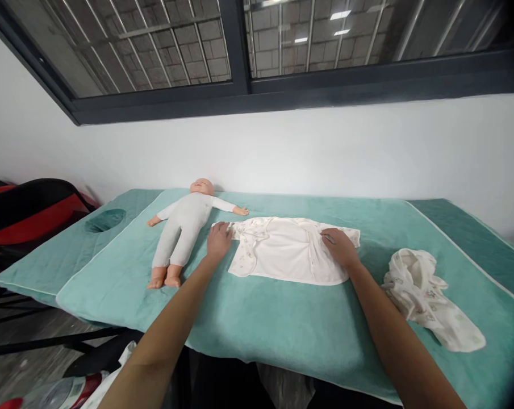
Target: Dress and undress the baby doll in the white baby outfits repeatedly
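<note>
A white baby garment (pixel 284 250) lies spread flat on a teal towel (pixel 257 324) that covers a padded table. My left hand (pixel 218 238) rests flat on the garment's left sleeve end, fingers stretched out. My right hand (pixel 339 247) presses flat on the garment's right side, fingers also out. A baby doll (pixel 182 227) in a grey bodysuit lies on its back just left of my left hand, arms spread, head toward the wall.
A crumpled white garment (pixel 427 304) lies on the towel at the right. The table has a round face hole (pixel 105 220) at its left end. A black and red seat (pixel 26 213) stands to the left. A white wall and a window rise behind.
</note>
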Demonstrator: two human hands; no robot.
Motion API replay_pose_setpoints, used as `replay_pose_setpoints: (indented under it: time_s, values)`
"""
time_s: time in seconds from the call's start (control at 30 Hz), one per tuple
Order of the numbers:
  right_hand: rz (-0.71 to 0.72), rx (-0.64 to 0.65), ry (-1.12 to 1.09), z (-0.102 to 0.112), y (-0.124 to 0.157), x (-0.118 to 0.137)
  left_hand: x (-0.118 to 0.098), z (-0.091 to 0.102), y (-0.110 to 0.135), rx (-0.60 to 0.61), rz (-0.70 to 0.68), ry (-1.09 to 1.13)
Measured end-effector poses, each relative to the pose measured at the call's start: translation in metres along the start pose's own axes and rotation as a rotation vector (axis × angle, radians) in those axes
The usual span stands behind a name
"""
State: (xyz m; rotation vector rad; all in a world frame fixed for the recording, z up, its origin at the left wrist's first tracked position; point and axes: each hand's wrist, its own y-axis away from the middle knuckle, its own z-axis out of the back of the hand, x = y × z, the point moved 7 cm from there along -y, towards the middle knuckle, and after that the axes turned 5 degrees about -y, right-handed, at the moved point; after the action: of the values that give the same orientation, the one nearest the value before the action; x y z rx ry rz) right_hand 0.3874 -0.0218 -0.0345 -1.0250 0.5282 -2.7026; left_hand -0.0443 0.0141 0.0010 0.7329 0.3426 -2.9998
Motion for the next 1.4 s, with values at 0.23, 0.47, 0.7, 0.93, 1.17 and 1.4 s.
replay_pose_setpoints:
  time_s: [0.23,0.47,0.7,0.93,1.17,1.4]
  values:
    - [-0.066,-0.072,0.124,0.005,0.002,-0.004,0.023,-0.013,-0.019,0.034,0.082,-0.187]
    - [-0.263,-0.122,0.338,0.020,0.018,-0.028,0.036,-0.002,-0.015,-0.096,0.201,-0.223]
    - [-0.314,-0.131,0.413,0.031,0.030,-0.028,0.033,0.012,-0.003,-0.198,0.229,-0.147]
    - [-0.067,-0.275,0.040,0.027,0.018,0.045,0.037,0.069,0.011,-0.269,-0.086,-0.013]
    - [-0.174,0.350,-0.700,-0.134,-0.112,0.202,0.166,0.136,-0.006,-0.253,0.423,0.199]
    - [-0.396,0.649,-0.661,-0.290,-0.262,0.261,0.194,0.076,-0.003,0.395,0.610,1.116]
